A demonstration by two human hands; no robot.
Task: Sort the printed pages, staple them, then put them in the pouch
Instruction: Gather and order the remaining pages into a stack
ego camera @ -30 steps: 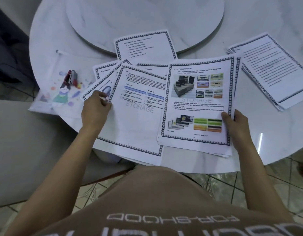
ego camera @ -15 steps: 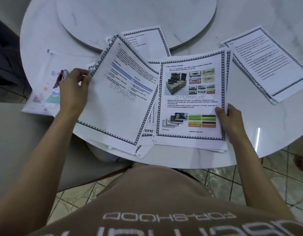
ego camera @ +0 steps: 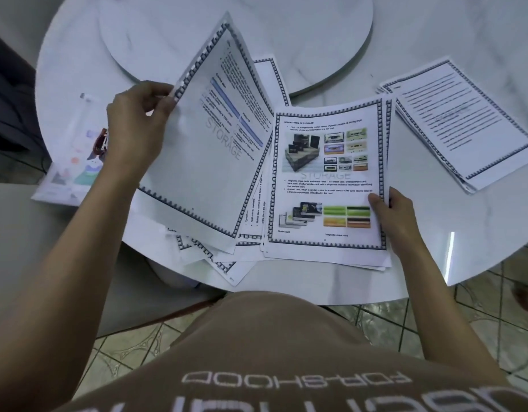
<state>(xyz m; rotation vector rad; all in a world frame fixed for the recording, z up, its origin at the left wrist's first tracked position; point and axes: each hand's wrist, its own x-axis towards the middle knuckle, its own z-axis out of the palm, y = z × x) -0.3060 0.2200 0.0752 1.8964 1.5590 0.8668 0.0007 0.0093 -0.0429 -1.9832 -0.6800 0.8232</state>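
Pinching pg (ego camera: 203,162) edge w/ left hand (ego camera: 135,129)

Pages (ego camera: 328,179): white, dark blue-and-white chequered borders, grey "STORAGE" watermark. Bench (ego camera: 435,31): white marble, grey veins. Pouch (ego camera: 69,168): clear, pastel prints. Shirt (ego camera: 271,352): brown.

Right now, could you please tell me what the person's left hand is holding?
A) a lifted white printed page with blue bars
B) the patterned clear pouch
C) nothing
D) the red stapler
A: the left hand pinches the edge of the white printed page with blue bars, tilted up in the air, while the red stapler lies on the patterned clear pouch.
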